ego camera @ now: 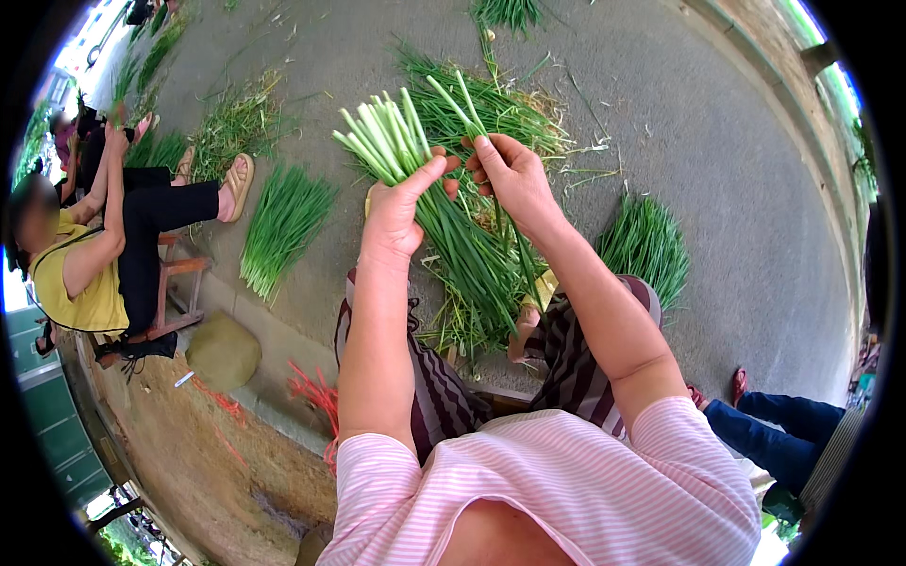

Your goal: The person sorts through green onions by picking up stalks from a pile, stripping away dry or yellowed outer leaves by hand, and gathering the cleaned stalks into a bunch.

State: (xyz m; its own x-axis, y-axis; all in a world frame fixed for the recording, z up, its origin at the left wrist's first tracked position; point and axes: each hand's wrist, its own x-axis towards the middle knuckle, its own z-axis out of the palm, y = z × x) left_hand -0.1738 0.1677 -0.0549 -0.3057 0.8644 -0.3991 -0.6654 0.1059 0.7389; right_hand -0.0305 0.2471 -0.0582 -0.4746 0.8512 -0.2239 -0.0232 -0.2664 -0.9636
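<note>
My left hand (pixel 400 205) grips a thick bunch of garlic chives (pixel 460 240). The pale cut stems point up and away from me, and the long green leaves hang down towards my lap. Just to the right, my right hand (pixel 513 170) pinches a couple of separate chive stalks (pixel 460 102) between thumb and fingers. Their pale ends stick up and their leaves trail below the wrist. The fingertips of both hands are close together. Beneath them, a loose heap of chives and trimmings (pixel 488 106) lies on the pavement.
Chive bundles lie on the pavement at left (pixel 287 230) and right (pixel 644 247). A seated person in a yellow top (pixel 78 276) works at left beside a wooden stool (pixel 177 269). Red plastic strips (pixel 318 396) and a rounded olive object (pixel 225 352) lie near the kerb. Another person's legs (pixel 771 424) show at right.
</note>
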